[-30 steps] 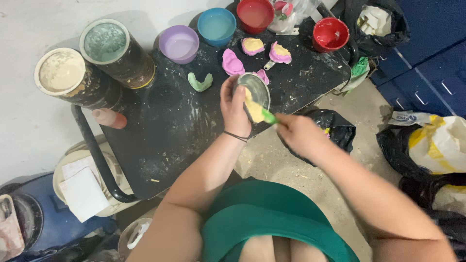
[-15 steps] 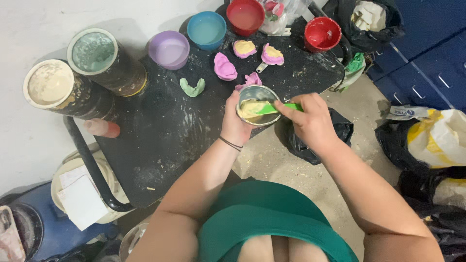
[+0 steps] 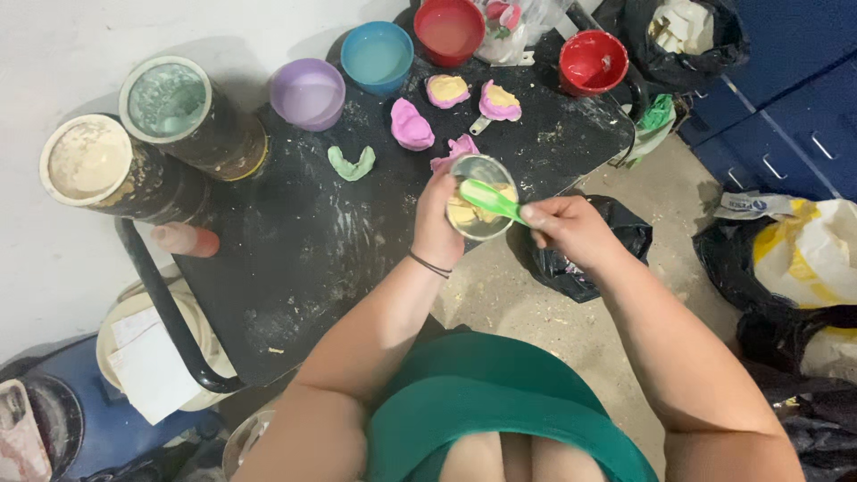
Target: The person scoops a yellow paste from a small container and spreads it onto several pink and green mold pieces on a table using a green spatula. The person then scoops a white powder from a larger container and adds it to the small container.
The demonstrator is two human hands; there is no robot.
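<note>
left grip (image 3: pixel 439 214) closed on 1 mixing cup (image 3: pixel 480 196), right grip (image 3: pixel 571 230) closed on 1 green spatula (image 3: pixel 489 200); 4 bowls.

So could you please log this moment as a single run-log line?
left hand: holds small mixing bowl | right hand: holds green spatula in bowl's yellow mix | below: black table | nearby: pink mould

Small clear cup (image 3: pixel 480 207) of yellowish paste, green spatula (image 3: pixel 490 200) inside

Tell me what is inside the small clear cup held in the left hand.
The small clear cup in the left hand holds pale yellow paste, with the green plastic spatula from the right hand dipped in. The spatula and cup wall cover the bottom.
</note>
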